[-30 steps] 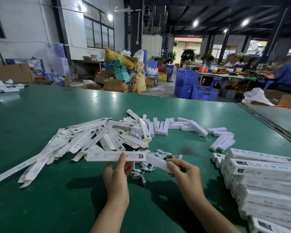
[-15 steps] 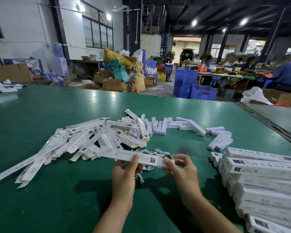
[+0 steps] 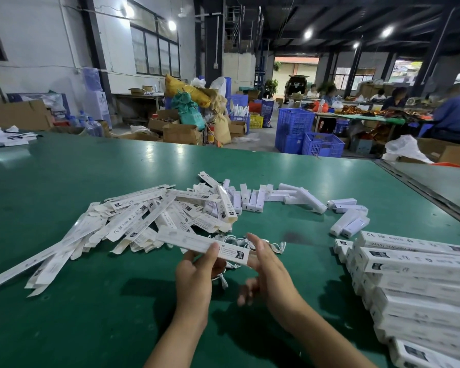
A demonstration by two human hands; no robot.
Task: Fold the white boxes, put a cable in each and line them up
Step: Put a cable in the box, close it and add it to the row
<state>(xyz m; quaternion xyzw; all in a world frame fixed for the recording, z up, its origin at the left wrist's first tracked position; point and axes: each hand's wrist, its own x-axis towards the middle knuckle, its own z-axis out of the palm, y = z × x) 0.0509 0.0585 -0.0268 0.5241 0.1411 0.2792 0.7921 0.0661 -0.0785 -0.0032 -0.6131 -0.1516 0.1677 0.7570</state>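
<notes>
Bare left hand (image 3: 197, 273), right hand (image 3: 272, 272), bare forearms (image 3: 174, 341)

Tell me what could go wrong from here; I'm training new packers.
The left hand only pinches the long box, so it may slip or crease. The cables behind it lie tangled; pulling one may drag others. The finished boxes stacked close to the right hand could get knocked askew.

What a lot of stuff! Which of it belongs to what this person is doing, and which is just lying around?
In the job: white box held by the left hand, right hand at its end, pile of flat boxes, white cables, lined-up boxes on the right.
Just lying about: blue crates, cardboard cartons, yellow sack.
</notes>
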